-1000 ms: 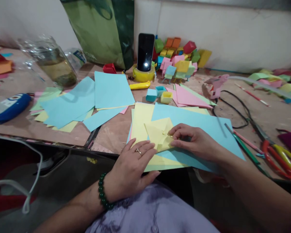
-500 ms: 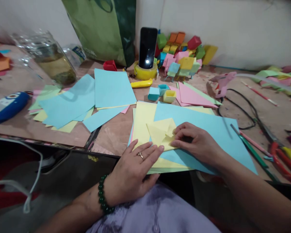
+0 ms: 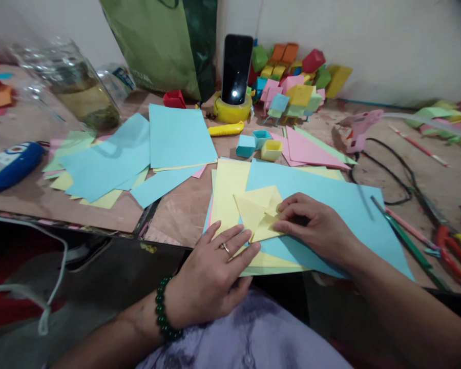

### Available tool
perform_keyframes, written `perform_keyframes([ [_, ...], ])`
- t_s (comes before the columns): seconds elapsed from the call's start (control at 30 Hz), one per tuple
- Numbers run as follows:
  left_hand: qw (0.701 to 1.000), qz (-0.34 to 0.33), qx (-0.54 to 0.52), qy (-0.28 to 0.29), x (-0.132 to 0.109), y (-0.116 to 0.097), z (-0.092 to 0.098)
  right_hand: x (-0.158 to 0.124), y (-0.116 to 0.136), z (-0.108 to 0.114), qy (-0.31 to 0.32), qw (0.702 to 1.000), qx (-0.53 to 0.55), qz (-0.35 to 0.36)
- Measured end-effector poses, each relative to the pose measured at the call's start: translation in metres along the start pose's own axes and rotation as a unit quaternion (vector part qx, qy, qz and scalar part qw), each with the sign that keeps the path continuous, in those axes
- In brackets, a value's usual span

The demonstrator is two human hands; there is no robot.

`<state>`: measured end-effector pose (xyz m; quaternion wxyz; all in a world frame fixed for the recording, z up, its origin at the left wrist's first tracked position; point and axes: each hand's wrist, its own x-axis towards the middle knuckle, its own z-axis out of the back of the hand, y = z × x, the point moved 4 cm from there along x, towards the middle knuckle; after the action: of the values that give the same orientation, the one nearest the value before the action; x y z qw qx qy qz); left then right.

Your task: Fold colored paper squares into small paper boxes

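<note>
A partly folded yellow paper piece lies on a blue sheet and a yellow sheet near the table's front edge. My right hand presses its fingertips and thumb onto the right side of the folded piece. My left hand, with a ring and a green bead bracelet at the wrist, lies flat with fingers spread, its fingertips touching the lower left edge of the folded piece and the sheets beneath.
Loose blue sheets lie to the left. Small paper boxes and a pile of coloured paper cubes sit behind, beside a phone on a yellow tape roll. A glue gun, pencils and scissors lie right; a jar stands left.
My left hand has slid slightly down and right along the paper's lower edge. My right hand keeps pressing the fold. The view has shifted a little.
</note>
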<state>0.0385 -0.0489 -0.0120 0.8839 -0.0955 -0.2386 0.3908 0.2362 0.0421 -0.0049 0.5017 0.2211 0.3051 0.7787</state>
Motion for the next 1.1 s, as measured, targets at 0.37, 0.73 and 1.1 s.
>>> perform_keyframes([
  [0.37, 1.0, -0.007, 0.015, -0.002, 0.0009, -0.0009, -0.0006, -0.0004, -0.0018, 0.0001, 0.005, 1.0, -0.001, 0.012],
  [0.73, 1.0, -0.005, 0.015, 0.001, 0.0027, -0.0003, -0.0017, 0.0006, -0.0014, -0.0005, 0.01, 1.0, -0.005, 0.01],
  [1.1, 1.0, 0.015, -0.017, 0.013, 0.0056, 0.001, 0.0025, 0.0005, 0.0012, -0.0002, 0.02, 1.0, -0.017, 0.017],
])
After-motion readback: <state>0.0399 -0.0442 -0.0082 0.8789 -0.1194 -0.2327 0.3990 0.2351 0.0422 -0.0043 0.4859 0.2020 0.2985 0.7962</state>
